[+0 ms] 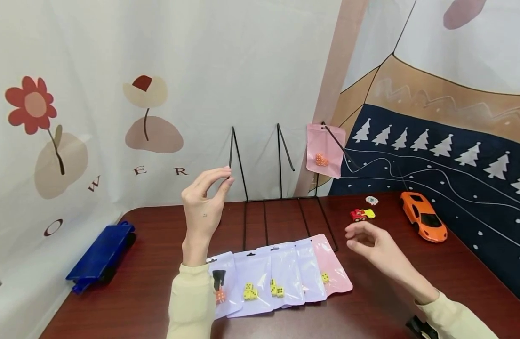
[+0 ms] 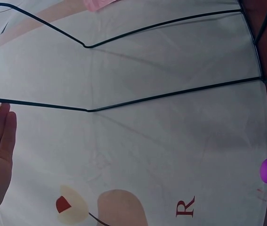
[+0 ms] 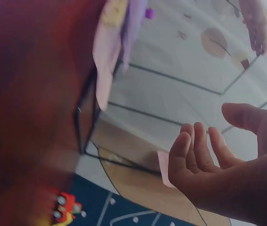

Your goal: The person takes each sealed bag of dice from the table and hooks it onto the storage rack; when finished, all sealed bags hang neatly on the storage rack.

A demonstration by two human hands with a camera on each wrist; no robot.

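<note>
Our left hand (image 1: 204,202), nearly closed, pinches a prong (image 2: 48,106) of the black wire rack (image 2: 175,94). Just below that grip, we see plastic bags (image 1: 251,270) fanned across the tabletop (image 1: 158,263). Right of the grip, a pink bag (image 1: 316,146) hangs from the rack; lower right, our right hand (image 1: 382,247) curves loosely, holding nothing. Farthest right sits an orange toy car (image 1: 422,216).

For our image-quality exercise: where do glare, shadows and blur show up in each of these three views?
Head view: mostly sharp, with whitish glare on the plastic bags; left wrist view: dimmer, with faint, soft shadows of the black rack on the pale cloth; right wrist view: the tabletop is badly smeared, the right hand crisper.
</note>
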